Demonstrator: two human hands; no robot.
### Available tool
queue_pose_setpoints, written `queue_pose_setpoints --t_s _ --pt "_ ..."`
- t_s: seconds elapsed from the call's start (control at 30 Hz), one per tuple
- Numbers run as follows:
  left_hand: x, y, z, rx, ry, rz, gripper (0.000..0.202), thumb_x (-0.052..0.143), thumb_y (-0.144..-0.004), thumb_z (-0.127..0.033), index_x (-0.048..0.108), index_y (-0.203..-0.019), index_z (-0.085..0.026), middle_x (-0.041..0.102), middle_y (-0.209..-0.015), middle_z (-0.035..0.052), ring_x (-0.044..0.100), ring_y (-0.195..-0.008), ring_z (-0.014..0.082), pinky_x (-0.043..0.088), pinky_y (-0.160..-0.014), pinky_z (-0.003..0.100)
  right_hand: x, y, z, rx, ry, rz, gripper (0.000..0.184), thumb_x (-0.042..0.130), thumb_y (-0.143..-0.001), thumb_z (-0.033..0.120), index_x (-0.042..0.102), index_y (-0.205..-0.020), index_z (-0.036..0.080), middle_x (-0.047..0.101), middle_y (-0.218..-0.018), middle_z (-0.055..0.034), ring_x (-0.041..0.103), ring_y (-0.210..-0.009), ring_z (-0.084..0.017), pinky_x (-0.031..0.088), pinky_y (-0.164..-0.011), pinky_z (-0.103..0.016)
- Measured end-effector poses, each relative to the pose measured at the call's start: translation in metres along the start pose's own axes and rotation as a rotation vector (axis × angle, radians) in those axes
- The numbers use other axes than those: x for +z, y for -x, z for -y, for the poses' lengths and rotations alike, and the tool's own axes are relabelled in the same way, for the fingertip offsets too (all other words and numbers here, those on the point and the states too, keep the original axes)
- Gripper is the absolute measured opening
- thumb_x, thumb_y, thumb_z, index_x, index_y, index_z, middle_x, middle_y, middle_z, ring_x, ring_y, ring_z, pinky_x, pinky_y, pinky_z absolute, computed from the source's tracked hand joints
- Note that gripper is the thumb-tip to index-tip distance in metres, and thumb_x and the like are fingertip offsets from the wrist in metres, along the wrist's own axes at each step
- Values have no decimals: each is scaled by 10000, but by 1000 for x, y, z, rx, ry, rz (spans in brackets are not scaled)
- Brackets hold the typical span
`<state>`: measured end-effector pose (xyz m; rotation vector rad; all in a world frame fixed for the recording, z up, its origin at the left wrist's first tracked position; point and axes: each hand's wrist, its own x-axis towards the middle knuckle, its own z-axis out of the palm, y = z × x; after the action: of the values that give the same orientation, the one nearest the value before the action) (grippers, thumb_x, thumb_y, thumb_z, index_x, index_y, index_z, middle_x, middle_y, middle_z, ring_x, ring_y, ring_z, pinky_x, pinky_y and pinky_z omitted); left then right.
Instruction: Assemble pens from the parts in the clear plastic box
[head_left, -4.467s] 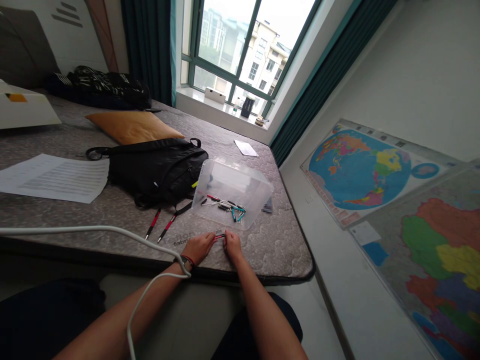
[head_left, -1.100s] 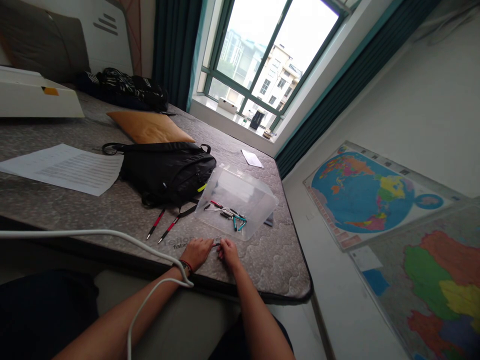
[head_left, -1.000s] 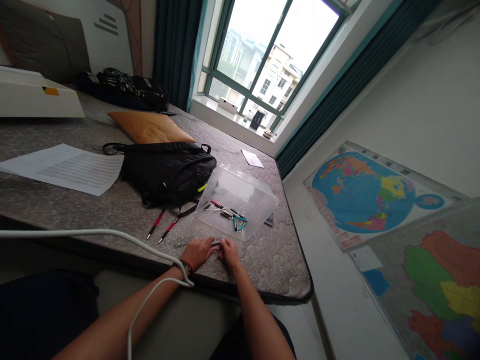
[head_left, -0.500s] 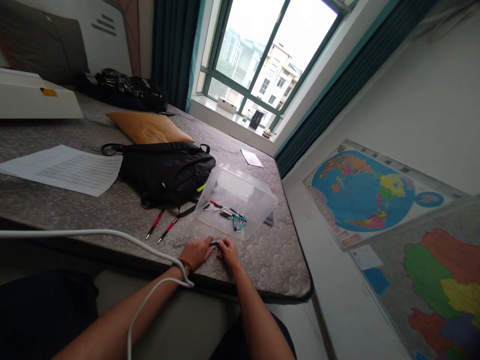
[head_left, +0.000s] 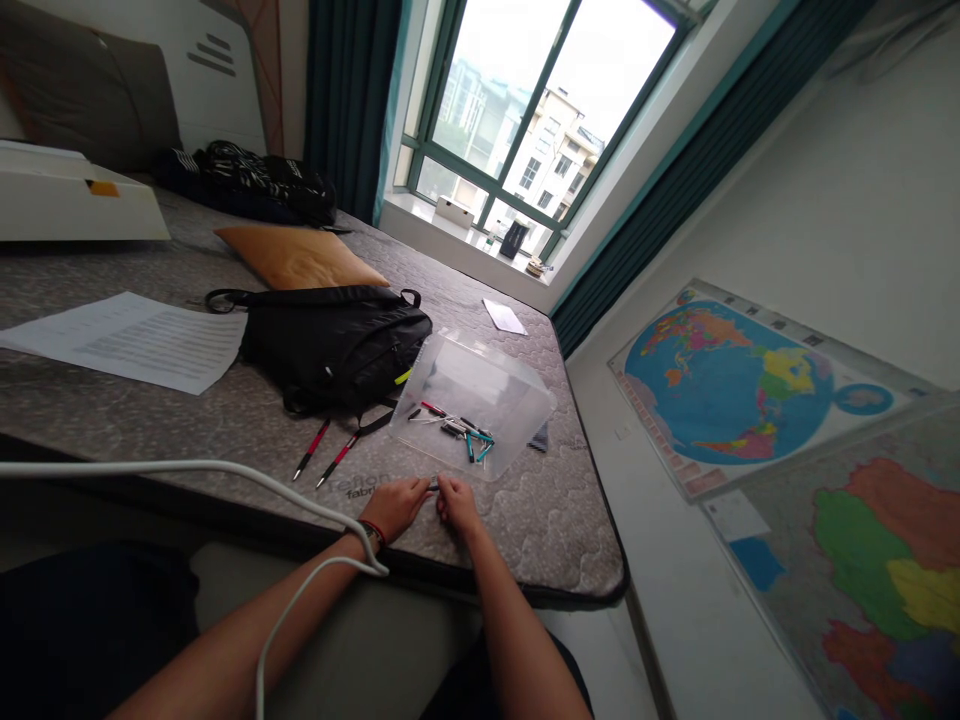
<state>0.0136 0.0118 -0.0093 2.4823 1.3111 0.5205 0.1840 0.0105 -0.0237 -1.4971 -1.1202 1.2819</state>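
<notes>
Over the near edge of the mattress, my left hand [head_left: 400, 506] and my right hand [head_left: 457, 502] meet with fingers pinched. Between them shows a small dark pen part [head_left: 433, 487], mostly hidden by the fingertips; both hands grip it. Just beyond lies a clear plastic box [head_left: 517, 400] holding several loose pen parts [head_left: 459, 430] in black, white, teal and red. To the left, a red and black pen [head_left: 310, 450] rests on the mattress beside a second red and black pen [head_left: 337, 458].
A black backpack [head_left: 337, 345] lies left of the box, with a brown envelope [head_left: 300, 257] behind it. Printed paper [head_left: 142, 340] is farther left. A white cable [head_left: 225, 464] crosses in front of my left forearm. The mattress edge [head_left: 555, 598] runs close to my arms.
My fingers have closed in around the pen part, and less of it shows between them. The box and the two pens have stayed in place.
</notes>
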Motion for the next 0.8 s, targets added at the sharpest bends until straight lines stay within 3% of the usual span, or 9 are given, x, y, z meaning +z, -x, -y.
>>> queue_pose_setpoints --t_s 0.27,0.5,0.6,0.73,0.8 --pt "1 -1 0 -30 3 -11 425 217 -1022 -390 588 -970 -190 659 -907 97 620 -817 211 414 -691 303 -5 0 -5 6 -87 -66 390 660 -724 551 528 -701 185 605 -547 29 492 -355 -78 331 -340 -173" --pt "-1 0 -2 -59 1 -17 412 216 -1021 -379 585 -980 -201 658 -912 98 620 -822 215 405 -690 307 -2 2 -5 -3 -104 -157 345 714 -681 430 496 -573 185 548 -427 36 429 -297 -73 250 -299 -174" --pt "-1 0 -2 -64 2 -16 412 217 -1020 -381 585 -979 -199 657 -911 95 621 -820 210 405 -685 303 -4 2 -6 -10 -141 -220 352 716 -679 446 505 -584 180 558 -449 34 436 -318 -68 280 -321 -173" --pt "0 -1 -1 -69 -2 -4 434 206 -1019 -395 587 -980 -191 655 -910 99 620 -809 215 409 -670 307 -8 4 -7 -57 -345 -407 356 691 -717 498 550 -723 171 620 -587 26 502 -423 -62 368 -406 -160" --pt "1 -2 0 -72 -2 1 446 197 -1020 -402 586 -983 -186 654 -917 104 620 -816 216 411 -674 306 -7 6 -6 -96 -485 -511 398 720 -713 488 602 -922 170 674 -701 8 541 -470 -66 400 -441 -163"
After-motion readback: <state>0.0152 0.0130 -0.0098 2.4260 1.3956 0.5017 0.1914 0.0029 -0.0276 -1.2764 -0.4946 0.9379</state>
